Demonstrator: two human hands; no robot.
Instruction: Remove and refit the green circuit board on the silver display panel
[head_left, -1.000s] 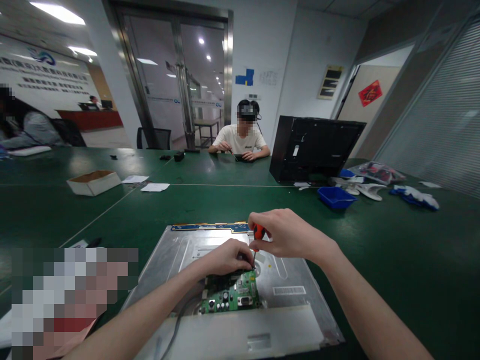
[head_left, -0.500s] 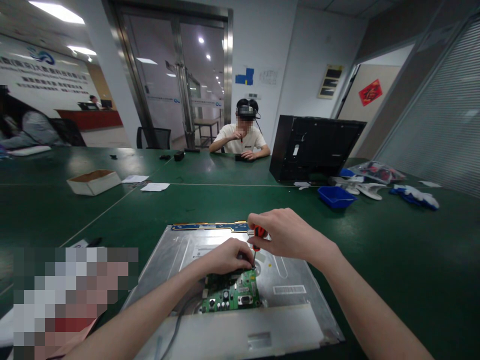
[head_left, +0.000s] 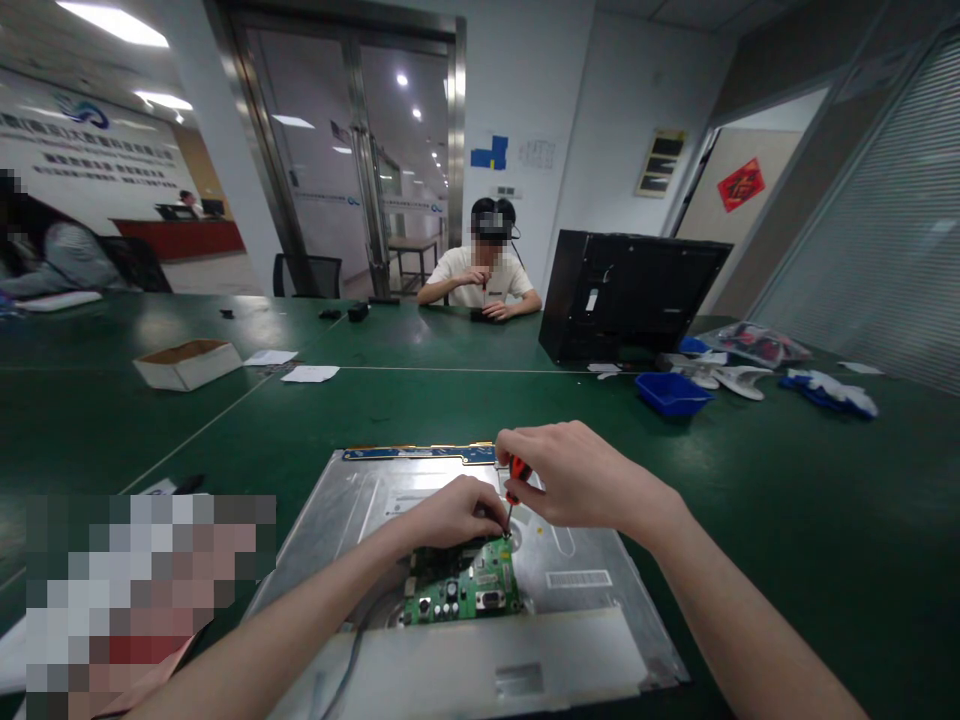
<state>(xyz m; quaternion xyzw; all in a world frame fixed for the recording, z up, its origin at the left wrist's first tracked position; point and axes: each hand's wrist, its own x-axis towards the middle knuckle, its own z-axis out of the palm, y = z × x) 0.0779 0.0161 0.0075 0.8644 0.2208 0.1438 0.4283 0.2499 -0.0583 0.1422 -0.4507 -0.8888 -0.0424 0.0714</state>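
Observation:
My right hand (head_left: 566,470) grips the red and black handle of a screwdriver (head_left: 518,468). Its thin shaft points down at the far right corner of a green circuit board (head_left: 465,588). At that same corner, the thumb and fingers of my left hand (head_left: 459,512) are pinched together beside the screwdriver tip. Whatever lies between those fingertips is too small to make out. The board sits on the back of a silver metal display panel (head_left: 585,625), which lies flat on the table. Along the panel's far edge runs a narrow blue circuit strip (head_left: 420,454).
A grey cable (head_left: 349,665) crosses the panel's near left. On the green table (head_left: 795,520) stand a black monitor (head_left: 637,295), a blue tray (head_left: 673,394) and an open white box (head_left: 189,366). Gloves (head_left: 829,392) lie at right. Across the table sits a co-worker (head_left: 480,265).
My right hand has turned slightly with the screwdriver, its wrist a little lower. My left hand stays at the board's corner. The co-worker opposite has shifted a hand slightly.

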